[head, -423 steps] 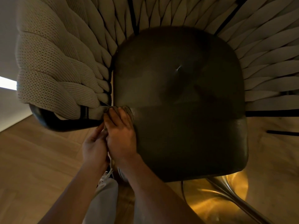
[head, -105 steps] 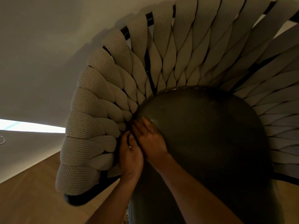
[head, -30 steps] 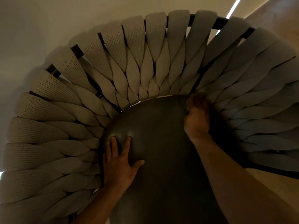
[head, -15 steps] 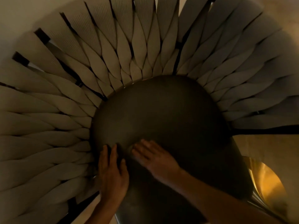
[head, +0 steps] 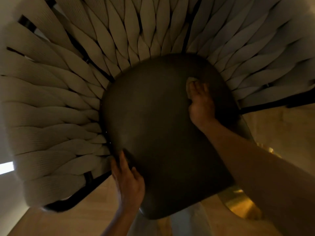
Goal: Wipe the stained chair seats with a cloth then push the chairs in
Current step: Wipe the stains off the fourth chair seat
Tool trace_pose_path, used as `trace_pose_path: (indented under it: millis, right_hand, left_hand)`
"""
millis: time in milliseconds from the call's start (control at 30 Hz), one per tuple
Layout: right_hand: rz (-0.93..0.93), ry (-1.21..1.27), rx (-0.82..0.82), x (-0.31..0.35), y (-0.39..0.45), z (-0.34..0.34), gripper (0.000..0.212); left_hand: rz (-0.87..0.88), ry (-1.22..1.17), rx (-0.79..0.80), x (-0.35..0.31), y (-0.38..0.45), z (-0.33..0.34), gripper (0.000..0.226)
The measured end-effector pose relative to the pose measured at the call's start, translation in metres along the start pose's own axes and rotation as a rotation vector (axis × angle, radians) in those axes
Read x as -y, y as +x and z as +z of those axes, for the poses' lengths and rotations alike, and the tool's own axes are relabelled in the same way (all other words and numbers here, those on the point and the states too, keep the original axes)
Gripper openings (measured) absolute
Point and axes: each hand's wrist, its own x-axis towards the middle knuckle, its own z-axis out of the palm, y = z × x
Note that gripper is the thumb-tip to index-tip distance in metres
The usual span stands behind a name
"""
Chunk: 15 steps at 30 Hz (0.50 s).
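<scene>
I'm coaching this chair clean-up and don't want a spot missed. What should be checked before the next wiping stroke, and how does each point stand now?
1. Cloth under the right hand: ok, a pale edge shows past the fingertips.
2. Cloth in contact with the dark seat: ok, pressed down at the far right part.
3. Left hand steadying the chair: ok, fingers lie on the seat's near left edge.
4. Stains gone from the seat: cannot tell, the light is dim.
5. Woven backrest out of the cloth's path: ok, the cloth sits short of it.
6. Chair pushed in: cannot tell, no table in view.
</scene>
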Motion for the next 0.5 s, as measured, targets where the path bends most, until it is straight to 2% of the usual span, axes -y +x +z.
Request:
trace_pose_path:
  millis: [100,200,300,367,500]
  right_hand:
    - [-0.143,0.045,0.086,0.040,-0.049,0.018,0.068]
    - [-0.335,0.107,0.104,0.078,-0.109,0.040,0.066]
    - [-0.535,0.024,0.260,0.096,-0.172,0.061,0.064]
    - [-0.603,-0.021,0.323,0.096,-0.204,0.066,0.058]
    - [-0.647,-0.085,0.447,0.083,-0.247,0.066,0.056]
  left_hand:
    - [-0.178,-0.152,0.017,0.003,-0.005,-0.006,0.064]
    - [-0.257,-0.306,0.027,0.007,-0.009,-0.015,0.060]
    - [-0.329,-0.400,0.037,0.014,-0.009,-0.024,0.043]
    - [-0.372,-0.441,0.065,0.019,-0.008,-0.027,0.035]
    - [-0.365,-0.375,0.220,0.021,-0.009,-0.038,0.043]
